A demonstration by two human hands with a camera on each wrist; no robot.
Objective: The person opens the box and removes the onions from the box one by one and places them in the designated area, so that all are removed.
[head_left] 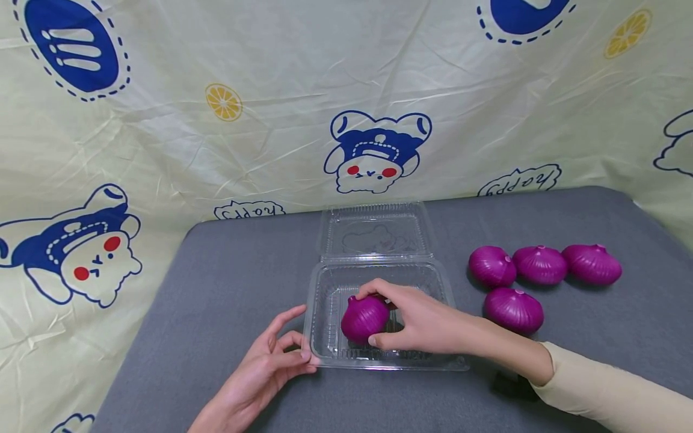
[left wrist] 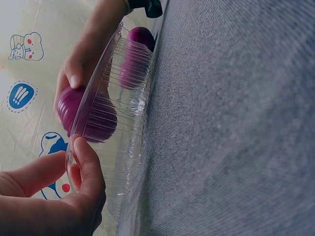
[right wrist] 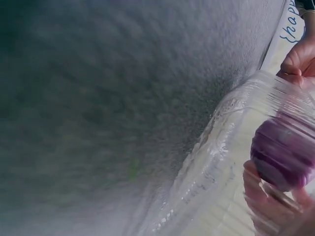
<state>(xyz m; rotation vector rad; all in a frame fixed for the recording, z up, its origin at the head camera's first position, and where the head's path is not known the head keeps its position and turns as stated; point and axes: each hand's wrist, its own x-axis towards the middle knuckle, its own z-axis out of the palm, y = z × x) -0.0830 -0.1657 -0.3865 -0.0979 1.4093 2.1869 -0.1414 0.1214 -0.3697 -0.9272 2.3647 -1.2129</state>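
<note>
A clear plastic clamshell container (head_left: pixel 379 362) lies with its lid (head_left: pixel 376 231) folded back on the grey cloth. My right hand (head_left: pixel 417 316) grips a purple onion (head_left: pixel 364 320) between thumb and fingers, inside the container's left half. Seen from the left wrist, that onion (left wrist: pixel 78 110) is partly behind the ribbed plastic wall; whether it touches the container floor I cannot tell. At the container's front left corner, my left hand (head_left: pixel 265 361) pinches the rim, with thumb and fingertips on either side of it in the left wrist view. The right wrist view shows the held onion (right wrist: pixel 280 152) through blurred plastic.
To the right of the container sit several more purple onions: three in a back row, (head_left: pixel 491 266) being the leftmost onion, and one onion (head_left: pixel 513 311) in front, near my right forearm. A printed curtain (head_left: pixel 281 150) hangs behind the grey-covered table (head_left: pixel 243 270).
</note>
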